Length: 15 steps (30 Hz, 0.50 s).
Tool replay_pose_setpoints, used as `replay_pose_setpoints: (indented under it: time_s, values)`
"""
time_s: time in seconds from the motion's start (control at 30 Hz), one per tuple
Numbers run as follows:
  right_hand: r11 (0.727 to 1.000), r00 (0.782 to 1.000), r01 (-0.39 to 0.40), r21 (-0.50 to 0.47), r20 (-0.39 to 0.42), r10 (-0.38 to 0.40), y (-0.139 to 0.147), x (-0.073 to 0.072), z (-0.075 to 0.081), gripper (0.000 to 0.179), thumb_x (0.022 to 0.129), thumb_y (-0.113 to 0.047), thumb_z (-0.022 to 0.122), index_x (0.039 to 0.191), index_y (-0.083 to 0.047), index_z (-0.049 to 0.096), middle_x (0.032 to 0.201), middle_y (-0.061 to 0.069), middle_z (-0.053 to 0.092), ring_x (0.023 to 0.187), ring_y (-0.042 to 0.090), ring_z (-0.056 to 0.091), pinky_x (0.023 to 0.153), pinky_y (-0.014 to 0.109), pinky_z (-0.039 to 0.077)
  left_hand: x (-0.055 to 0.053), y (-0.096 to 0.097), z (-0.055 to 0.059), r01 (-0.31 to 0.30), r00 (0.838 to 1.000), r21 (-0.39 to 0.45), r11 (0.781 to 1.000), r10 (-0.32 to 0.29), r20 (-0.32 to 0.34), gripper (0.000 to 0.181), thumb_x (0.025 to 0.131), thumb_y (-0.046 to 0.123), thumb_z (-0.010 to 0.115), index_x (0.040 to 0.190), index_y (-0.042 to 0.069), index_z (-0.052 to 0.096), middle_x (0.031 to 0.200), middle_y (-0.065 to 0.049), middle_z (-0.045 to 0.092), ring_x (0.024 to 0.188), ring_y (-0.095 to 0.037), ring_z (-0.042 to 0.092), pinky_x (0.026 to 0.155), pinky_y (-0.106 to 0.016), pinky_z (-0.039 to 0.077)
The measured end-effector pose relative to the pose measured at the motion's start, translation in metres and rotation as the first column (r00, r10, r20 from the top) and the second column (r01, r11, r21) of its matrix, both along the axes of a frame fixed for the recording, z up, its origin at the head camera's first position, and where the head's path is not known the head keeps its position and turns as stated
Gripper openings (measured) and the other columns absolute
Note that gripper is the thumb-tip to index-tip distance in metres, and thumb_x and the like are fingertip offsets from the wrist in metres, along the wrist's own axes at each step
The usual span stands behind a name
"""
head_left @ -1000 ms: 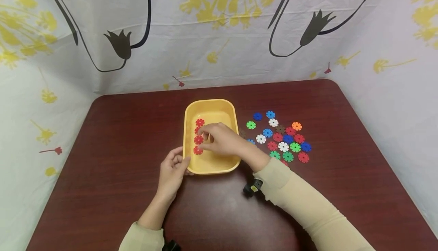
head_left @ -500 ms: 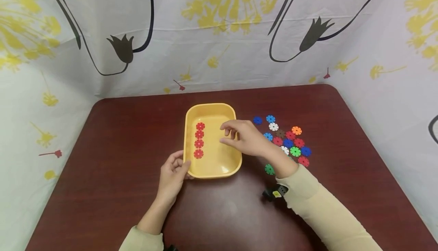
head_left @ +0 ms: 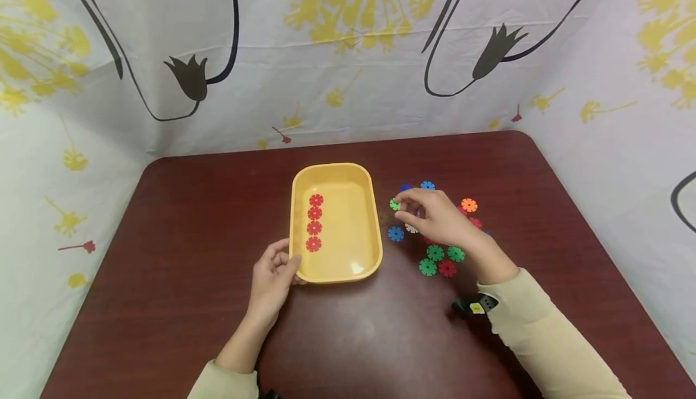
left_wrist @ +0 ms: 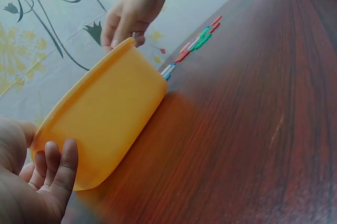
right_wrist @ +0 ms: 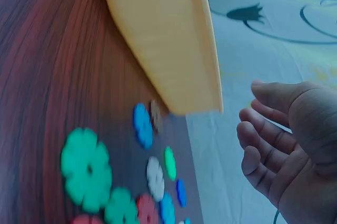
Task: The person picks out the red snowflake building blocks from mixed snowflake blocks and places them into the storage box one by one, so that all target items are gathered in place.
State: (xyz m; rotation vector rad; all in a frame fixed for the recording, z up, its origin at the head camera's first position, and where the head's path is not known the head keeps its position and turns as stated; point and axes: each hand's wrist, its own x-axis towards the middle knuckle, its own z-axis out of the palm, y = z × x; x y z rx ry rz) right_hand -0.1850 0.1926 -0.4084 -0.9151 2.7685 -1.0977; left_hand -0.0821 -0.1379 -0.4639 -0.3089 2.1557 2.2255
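Bench (head_left: 212, 254) is dark red wood, grained, glossy toward the near side, far corners rounded. White flower-print cloth (head_left: 250, 115) behind it and along both sides. Yellow tray (head_left: 345, 230) sits mid-bench, four red discs (head_left: 313, 228) in a column at left inside. Left grip (head_left: 273, 272) pinches the tray's near-left corner. Right grip (head_left: 435, 214) slack, thumb and fingers apart, above loose discs (head_left: 435, 253) right of the tray.

White flower-patterned backdrop (head_left: 375, 106) behind and beside a glossy, round-cornered red-brown table (head_left: 212, 217) with pale glare (head_left: 364, 329).
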Motion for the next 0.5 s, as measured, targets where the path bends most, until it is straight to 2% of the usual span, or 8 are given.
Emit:
replay_pose_setpoints:
  time_s: [0.2, 0.33, 0.5]
  values:
    - [0.997, 0.999, 0.031, 0.066, 0.039, -0.034, 0.019, 0.002, -0.008, 0.026, 0.091, -0.01, 0.076, 0.114, -0.001, 0.069, 0.092, 0.001, 0.066, 0.076, 0.015, 0.059, 0.06, 0.028, 0.055, 0.001, -0.001, 0.0, 0.0, 1.0, 0.007, 1.0, 0.0, 0.002, 0.042, 0.098, 0.001, 0.062, 0.138, -0.001, 0.051, 0.085, -0.02, 0.055, 0.062, -0.014, 0.064, 0.06, -0.029, 0.061]
    - [0.991, 0.996, 0.047, 0.123, 0.065, -0.055, 0.031, 0.004, -0.015, 0.026, 0.09, -0.009, 0.078, 0.113, -0.001, 0.07, 0.094, 0.001, 0.067, 0.076, 0.015, 0.058, 0.061, 0.027, 0.055, 0.0, 0.0, 0.001, 0.005, 1.0, 0.006, 1.0, -0.005, -0.002, 0.042, 0.098, 0.001, 0.062, 0.138, -0.001, 0.051, 0.085, -0.019, 0.055, 0.062, -0.014, 0.064, 0.06, -0.029, 0.062]
    - [0.983, 0.993, 0.023, 0.183, 0.108, -0.043, 0.043, 0.005, -0.019, 0.025, 0.087, -0.006, 0.08, 0.109, -0.001, 0.07, 0.087, -0.001, 0.065, 0.073, 0.013, 0.056, 0.062, 0.027, 0.053, 0.0, 0.0, 0.001, 0.006, 1.0, 0.013, 1.0, -0.006, -0.003, 0.041, 0.098, 0.001, 0.062, 0.137, -0.001, 0.051, 0.083, -0.016, 0.055, 0.062, -0.013, 0.063, 0.06, -0.029, 0.061]
